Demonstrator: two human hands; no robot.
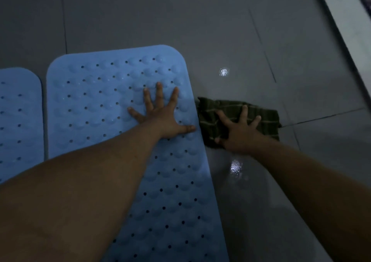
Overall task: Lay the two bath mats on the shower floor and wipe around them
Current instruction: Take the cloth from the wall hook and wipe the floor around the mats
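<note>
Two light blue bath mats with drain holes lie flat side by side on the dark grey tiled floor (230, 31). The larger mat (96, 93) fills the middle; the second mat (18, 121) shows only partly at the left edge. My left hand (162, 117) presses flat on the larger mat near its right edge, fingers spread. My right hand (239, 131) rests palm down on a dark green striped cloth (265, 117), which lies crumpled on the floor just right of that mat.
The tiles right of the mat look wet and show two bright light reflections (224, 72). A pale raised edge or wall (349, 17) runs diagonally along the upper right.
</note>
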